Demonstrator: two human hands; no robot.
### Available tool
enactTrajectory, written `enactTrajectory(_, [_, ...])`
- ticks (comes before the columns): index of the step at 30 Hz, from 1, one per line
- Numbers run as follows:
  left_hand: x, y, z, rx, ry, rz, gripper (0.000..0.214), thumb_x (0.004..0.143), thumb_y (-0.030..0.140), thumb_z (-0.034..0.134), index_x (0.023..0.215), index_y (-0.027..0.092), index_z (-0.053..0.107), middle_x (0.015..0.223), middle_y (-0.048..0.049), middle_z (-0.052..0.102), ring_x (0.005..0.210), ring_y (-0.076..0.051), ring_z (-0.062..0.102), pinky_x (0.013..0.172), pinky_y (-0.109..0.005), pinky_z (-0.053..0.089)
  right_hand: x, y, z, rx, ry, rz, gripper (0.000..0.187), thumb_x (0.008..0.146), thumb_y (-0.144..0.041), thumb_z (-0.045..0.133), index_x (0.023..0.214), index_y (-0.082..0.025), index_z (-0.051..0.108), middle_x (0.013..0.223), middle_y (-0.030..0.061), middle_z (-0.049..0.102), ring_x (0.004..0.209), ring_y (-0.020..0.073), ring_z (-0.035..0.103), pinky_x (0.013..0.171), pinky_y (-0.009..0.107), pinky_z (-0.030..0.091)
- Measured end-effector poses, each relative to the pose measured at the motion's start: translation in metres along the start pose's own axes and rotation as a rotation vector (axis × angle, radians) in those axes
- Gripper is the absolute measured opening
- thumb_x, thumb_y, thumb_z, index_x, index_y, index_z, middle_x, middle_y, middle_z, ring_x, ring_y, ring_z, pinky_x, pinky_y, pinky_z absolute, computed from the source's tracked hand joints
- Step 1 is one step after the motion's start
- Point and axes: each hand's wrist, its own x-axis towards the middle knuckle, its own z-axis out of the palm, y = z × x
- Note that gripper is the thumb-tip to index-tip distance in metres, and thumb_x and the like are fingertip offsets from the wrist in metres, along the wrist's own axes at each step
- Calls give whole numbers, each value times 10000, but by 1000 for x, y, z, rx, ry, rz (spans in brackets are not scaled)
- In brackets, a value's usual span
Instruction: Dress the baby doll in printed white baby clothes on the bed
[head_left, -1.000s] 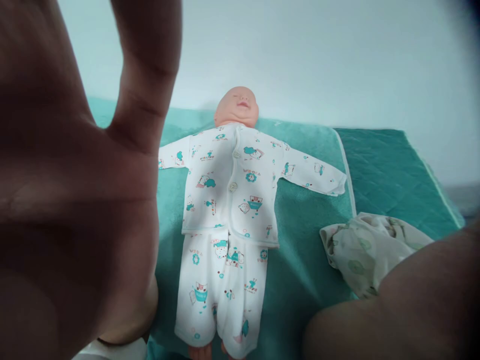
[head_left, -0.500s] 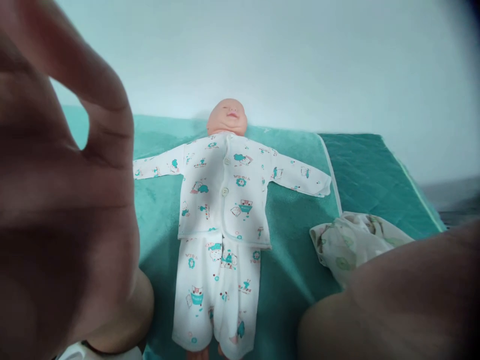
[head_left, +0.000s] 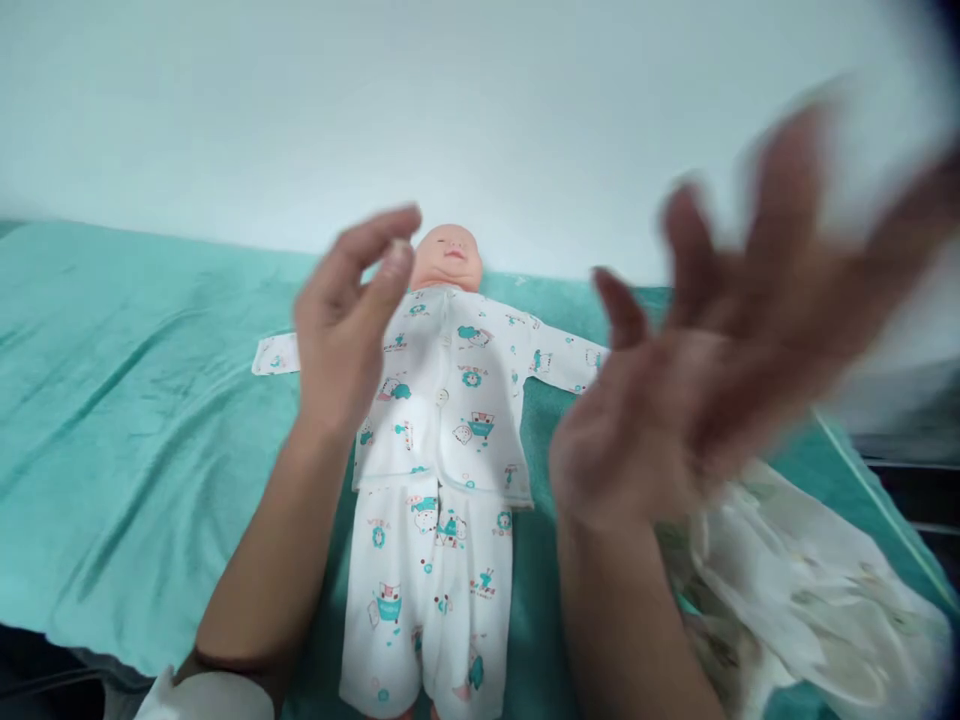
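Note:
A baby doll point(head_left: 448, 258) lies on its back on a teal blanket point(head_left: 135, 400), dressed in a white printed shirt point(head_left: 457, 400) and matching trousers point(head_left: 427, 600). My left hand point(head_left: 349, 315) hovers above the doll's right shoulder, fingers slightly curled and apart, holding nothing. My right hand point(head_left: 720, 340) is raised above the doll's left sleeve, fingers spread wide and blurred by motion, with nothing in it.
A crumpled white cloth with a pale green print point(head_left: 810, 590) lies on the blanket at the lower right. A plain pale wall point(head_left: 480, 110) runs behind the bed. The blanket's front edge drops off at the lower left.
Both hands have pulled away from the camera lens and now hover over the doll. The view has tilted and shifted, showing more blanket on the left.

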Motion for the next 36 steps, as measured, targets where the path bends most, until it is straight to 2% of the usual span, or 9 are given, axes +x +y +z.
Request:
enactTrajectory(1, [-1, -17, 4, 110, -31, -37, 195, 935, 347, 611, 1098, 289, 700, 1189, 0, 702, 1169, -191, 635, 996, -364, 527, 3, 2, 3, 40, 68, -44, 520, 1064, -432, 247, 1568, -420, 119, 1656, -20, 214, 1526, 228, 233, 1202, 504, 331])
enactTrajectory(3, [-3, -45, 7, 292, -124, -92, 230, 947, 342, 579, 1137, 272, 688, 1248, -28, 682, 1214, -200, 607, 1067, -388, 484, 11, 13, 11, 110, 148, -124, 521, 1058, -411, 286, 1560, -428, 146, 1658, -40, 218, 1535, 217, 223, 1205, 478, 343])
enactTrajectory(7, [-5, -71, 5, 489, -297, -105, 284, 955, 320, 541, 1191, 247, 679, 1326, -52, 648, 1302, -208, 542, 1158, -410, 396, 25, 43, 26, 72, 0, -102, 521, 1018, -437, 407, 1527, -355, 330, 1613, 14, 349, 1499, 259, 314, 1190, 538, 352])
enactTrajectory(12, [-3, -73, 6, 551, -354, -90, 324, 984, 298, 461, 1217, 241, 680, 1352, -54, 637, 1317, -195, 520, 1179, -405, 364, 29, 57, 35, -33, -94, -82, 479, 986, -424, 461, 1450, -309, 485, 1525, 34, 486, 1467, 250, 365, 1230, 552, 283])
enactTrajectory(17, [-4, -74, 6, 570, -383, -91, 357, 999, 297, 422, 1252, 261, 672, 1373, -43, 623, 1328, -190, 511, 1184, -400, 356, 30, 53, 35, -101, -141, -64, 450, 991, -395, 437, 1417, -286, 530, 1543, 22, 470, 1491, 243, 323, 1241, 545, 251])
enactTrajectory(28, [-3, -62, 8, 593, -427, -179, 353, 987, 278, 416, 1178, 318, 710, 1425, -9, 576, 1383, -226, 468, 1194, -457, 333, 27, 52, 37, 81, -31, 10, 431, 946, -333, 513, 1374, -278, 506, 1473, 68, 529, 1386, 235, 462, 1178, 501, 351])
enactTrajectory(30, [-4, -61, 7, 535, -402, -176, 308, 972, 280, 457, 1141, 298, 715, 1394, -21, 599, 1366, -218, 488, 1186, -437, 346, 26, 53, 37, 162, 24, 21, 355, 946, -316, 509, 1295, -272, 553, 1427, 68, 563, 1334, 226, 509, 1131, 470, 407])
enactTrajectory(33, [-7, -60, 5, 408, -306, -186, 181, 920, 273, 555, 1022, 251, 704, 1313, -43, 642, 1295, -212, 553, 1142, -403, 400, 27, 56, 37, 259, 107, 9, 164, 935, -282, 509, 1020, -252, 646, 1305, 55, 635, 1242, 219, 573, 1058, 435, 466])
enactTrajectory(36, [-12, -56, 3, 341, -245, -228, 81, 892, 257, 592, 888, 222, 664, 1287, -48, 651, 1249, -216, 586, 1115, -402, 422, 28, 57, 36, 242, 133, -54, 148, 899, -213, 526, 858, -234, 667, 1215, 51, 674, 1185, 223, 608, 1040, 435, 473])
